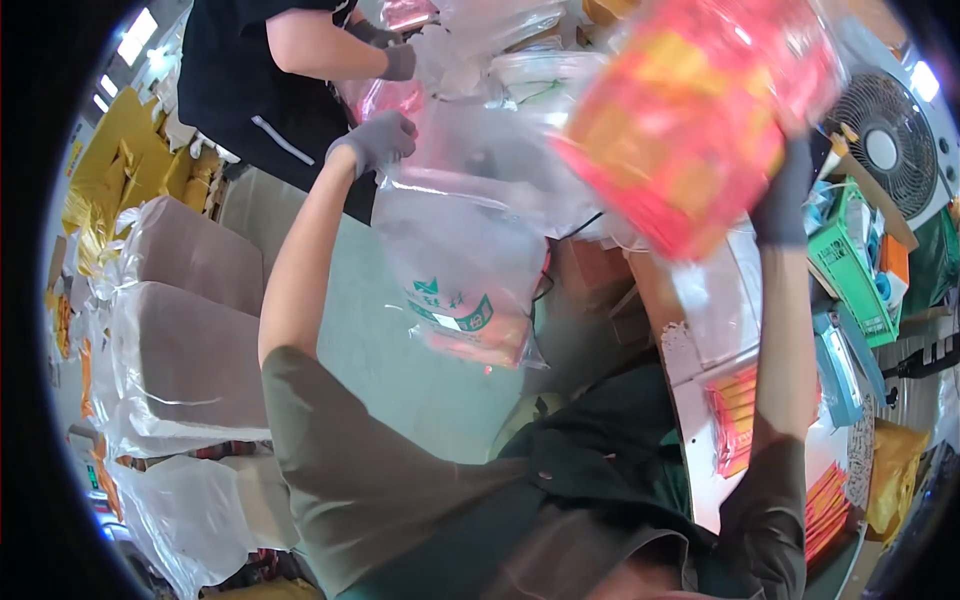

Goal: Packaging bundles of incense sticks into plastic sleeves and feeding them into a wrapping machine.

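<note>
Currently, two gloved hands, both raised, each carrying plastic.

Item one: left hand point(380, 142), grey glove, far left of centre. I read its fingers as closed on the upper left edge of a translucent bag point(450, 245) with green print. The bag hangs nearer than the hand and to its right, long axis running far to near; small red-and-orange contents point(480, 342) sit at its near end. Whether its mouth gapes I cannot tell.

Item two: right hand point(784, 200), grey glove, at the right edge of a large red-and-yellow packet point(675, 130), film-wrapped and blurred. Its fingers are largely hidden behind; since the packet is aloft, I judge them to be gripping it.

Item three, the governing relation: the packet stands to the right of the bag, its lower left corner near the bag's far right side; I cannot tell whether they touch. Its long axis appears to slant from near left to far right, across the bag's line. The right hand is the nearer to the packet, the left to the bag's upper edge.

Item four, surroundings: right, a white counter point(697, 450) bearing orange-and-red packs point(735, 420), a green crate point(852, 265) and a fan point(880, 148) farther off; far left, a co-worker's gloved hand point(398, 62); left, plastic-covered bundles point(190, 345).
</note>
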`<action>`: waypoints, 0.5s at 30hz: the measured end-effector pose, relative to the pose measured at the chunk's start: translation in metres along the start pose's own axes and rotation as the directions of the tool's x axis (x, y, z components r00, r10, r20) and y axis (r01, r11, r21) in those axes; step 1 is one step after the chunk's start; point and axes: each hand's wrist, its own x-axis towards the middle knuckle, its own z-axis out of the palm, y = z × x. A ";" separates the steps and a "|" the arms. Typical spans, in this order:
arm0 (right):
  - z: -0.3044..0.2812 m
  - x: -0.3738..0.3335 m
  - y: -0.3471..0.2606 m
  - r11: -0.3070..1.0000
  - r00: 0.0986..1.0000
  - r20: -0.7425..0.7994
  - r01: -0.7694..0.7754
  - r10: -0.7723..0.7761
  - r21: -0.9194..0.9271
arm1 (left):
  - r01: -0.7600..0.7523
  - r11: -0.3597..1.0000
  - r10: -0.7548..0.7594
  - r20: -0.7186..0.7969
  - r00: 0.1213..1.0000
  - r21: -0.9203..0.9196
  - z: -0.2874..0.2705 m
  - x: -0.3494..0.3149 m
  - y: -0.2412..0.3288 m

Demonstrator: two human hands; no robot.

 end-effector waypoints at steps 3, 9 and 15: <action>0.088 0.025 0.057 0.952 0.954 0.175 0.200 -0.243 0.231 | -0.132 0.845 0.063 -0.149 0.987 -0.519 0.016 -0.025 -0.009; 0.214 -0.102 0.136 0.933 0.837 0.496 -0.335 0.231 0.133 | -0.502 0.056 -0.200 -0.502 0.841 -0.863 0.060 -0.042 -0.014; 0.245 -0.159 0.090 0.776 0.628 0.527 -0.623 0.572 -0.099 | -0.587 -0.124 -0.204 -0.559 0.804 -0.800 0.081 -0.098 -0.024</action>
